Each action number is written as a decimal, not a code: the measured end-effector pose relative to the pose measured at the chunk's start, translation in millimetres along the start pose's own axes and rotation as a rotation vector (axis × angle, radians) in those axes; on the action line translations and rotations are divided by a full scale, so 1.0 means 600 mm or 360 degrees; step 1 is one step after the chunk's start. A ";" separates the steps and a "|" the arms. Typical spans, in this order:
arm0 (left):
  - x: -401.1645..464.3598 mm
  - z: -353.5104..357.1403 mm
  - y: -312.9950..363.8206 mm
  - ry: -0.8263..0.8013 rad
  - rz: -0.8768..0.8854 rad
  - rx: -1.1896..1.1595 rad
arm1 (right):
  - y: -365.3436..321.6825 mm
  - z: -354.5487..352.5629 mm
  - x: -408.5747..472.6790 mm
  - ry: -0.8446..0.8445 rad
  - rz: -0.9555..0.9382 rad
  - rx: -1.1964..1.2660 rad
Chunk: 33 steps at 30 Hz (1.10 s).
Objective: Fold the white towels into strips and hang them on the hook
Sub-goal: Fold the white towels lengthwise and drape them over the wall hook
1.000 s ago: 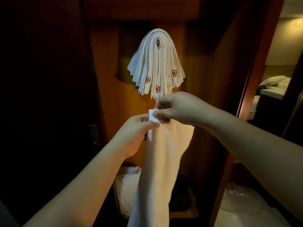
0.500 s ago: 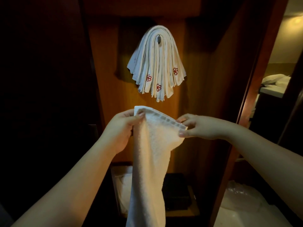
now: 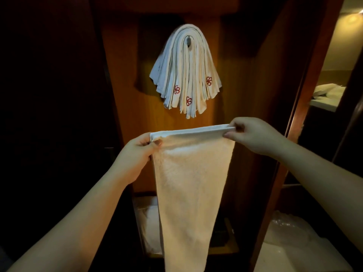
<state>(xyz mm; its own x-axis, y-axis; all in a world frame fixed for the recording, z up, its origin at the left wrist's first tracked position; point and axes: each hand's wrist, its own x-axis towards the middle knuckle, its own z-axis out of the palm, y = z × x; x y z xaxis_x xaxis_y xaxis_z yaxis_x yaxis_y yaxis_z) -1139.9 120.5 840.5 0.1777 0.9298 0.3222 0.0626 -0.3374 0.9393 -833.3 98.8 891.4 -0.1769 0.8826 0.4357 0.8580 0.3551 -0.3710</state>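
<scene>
Head view: you are pinching the towel (image 3: 191,185) taut by its top corners, left hand (image 3: 137,152) and right hand (image 3: 253,134) both clamped, long axis hanging downward; hook (image 3: 189,42) sitting directly above, mid-frame.

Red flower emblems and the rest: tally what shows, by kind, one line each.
Red flower emblems: 3
Bundle of hung towels: 1
Held towel: 1
Hook: 1
Hands, left hand and right hand: 2
Total: 8
</scene>
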 end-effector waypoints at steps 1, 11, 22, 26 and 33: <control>0.000 -0.001 -0.002 -0.0027 -0.0002 -0.0056 | 0.004 0.002 -0.003 0.0064 -0.0008 0.0136; -0.002 0.012 -0.006 -0.0168 -0.0060 -0.0529 | 0.013 0.046 -0.032 0.0374 0.0109 0.1088; -0.006 0.026 -0.005 -0.0117 -0.0120 -0.0647 | 0.023 0.055 -0.044 -0.0104 0.0250 0.1794; -0.020 0.029 -0.009 -0.0144 -0.0115 -0.0580 | 0.039 0.053 -0.058 -0.0610 0.0419 0.1936; -0.036 0.027 -0.012 -0.0276 -0.0169 -0.0627 | 0.011 0.074 -0.067 -0.0407 0.0314 0.2326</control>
<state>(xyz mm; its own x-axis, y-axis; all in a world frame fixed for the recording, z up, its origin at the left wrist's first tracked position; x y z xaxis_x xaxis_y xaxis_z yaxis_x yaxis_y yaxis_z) -1128.6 100.6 825.0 0.3548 0.9066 0.2283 -0.2835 -0.1283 0.9504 -841.8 79.2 835.0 -0.3290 0.9254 0.1881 -0.3221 0.0772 -0.9435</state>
